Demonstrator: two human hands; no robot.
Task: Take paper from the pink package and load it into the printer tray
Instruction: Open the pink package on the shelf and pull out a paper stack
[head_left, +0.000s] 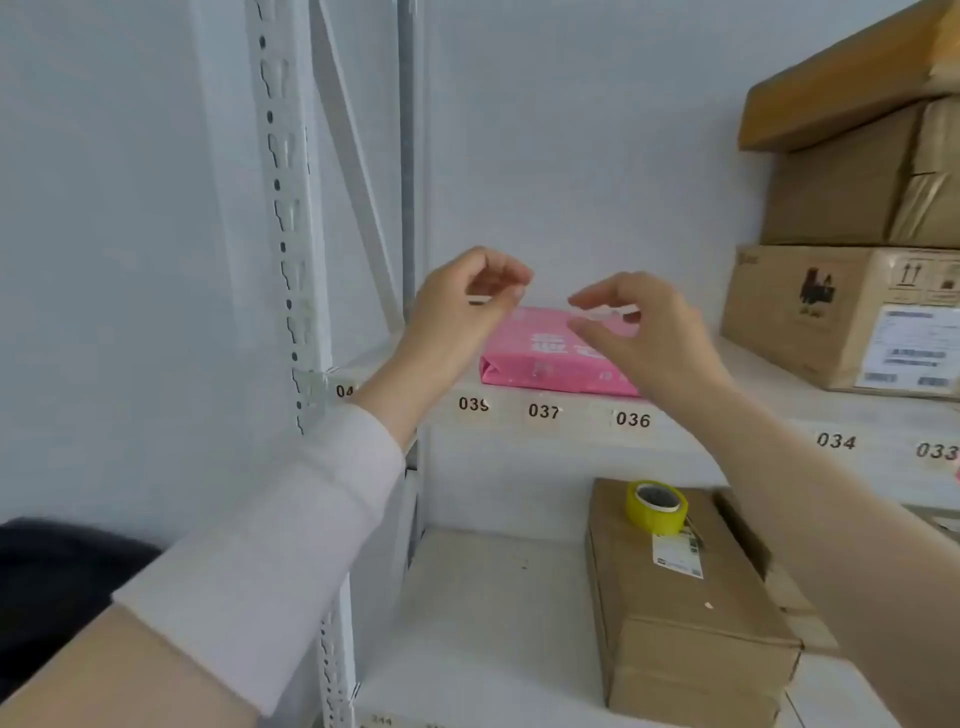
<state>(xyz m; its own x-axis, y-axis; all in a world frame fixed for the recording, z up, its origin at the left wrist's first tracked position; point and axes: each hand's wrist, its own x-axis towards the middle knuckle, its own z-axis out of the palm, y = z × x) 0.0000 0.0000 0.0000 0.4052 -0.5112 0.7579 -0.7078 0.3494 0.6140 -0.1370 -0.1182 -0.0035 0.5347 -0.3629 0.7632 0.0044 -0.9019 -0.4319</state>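
Note:
The pink package (540, 358) lies flat on the upper shelf (545, 415), above the labels 037 and 036. My left hand (457, 306) hovers just in front of its left end, fingers curled and apart, holding nothing. My right hand (639, 332) is raised over the package's right half, hiding that part, with thumb and fingers spread a little. Neither hand visibly touches the package. No printer or tray is in view.
Stacked cardboard boxes (852, 312) fill the right of the upper shelf. On the lower shelf a long cardboard box (685, 613) carries a yellow tape roll (655, 506). A white perforated rack upright (296, 291) stands at the left.

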